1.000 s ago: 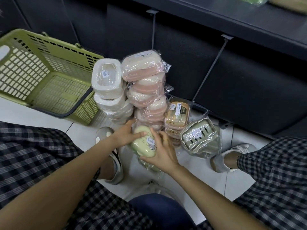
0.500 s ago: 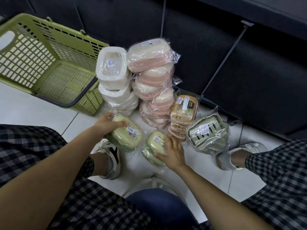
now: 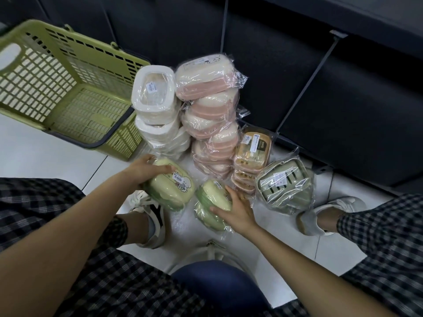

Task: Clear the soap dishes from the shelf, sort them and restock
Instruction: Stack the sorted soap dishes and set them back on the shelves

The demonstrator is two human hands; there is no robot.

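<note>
On the white floor stand sorted piles of wrapped soap dishes: a white stack (image 3: 158,110), a tall pink stack (image 3: 209,115), a short orange stack (image 3: 250,156) and a grey-green slotted dish (image 3: 283,183). My left hand (image 3: 144,170) grips a pale green lidded dish (image 3: 171,186) with a cartoon sticker, held just above the floor. My right hand (image 3: 238,205) holds a second green dish (image 3: 212,203) that sits on another green one, in front of the pink stack.
A green plastic basket (image 3: 68,92) with a dark handle lies tilted at the left, with nothing in it. The dark shelf base (image 3: 320,88) with thin metal rods runs along the back. My shoes (image 3: 153,216) and checked trouser legs flank the piles.
One second ago both hands were on one green pile. My left hand has lifted the top green dish away to the left; my right hand stays on the remaining green dishes.
</note>
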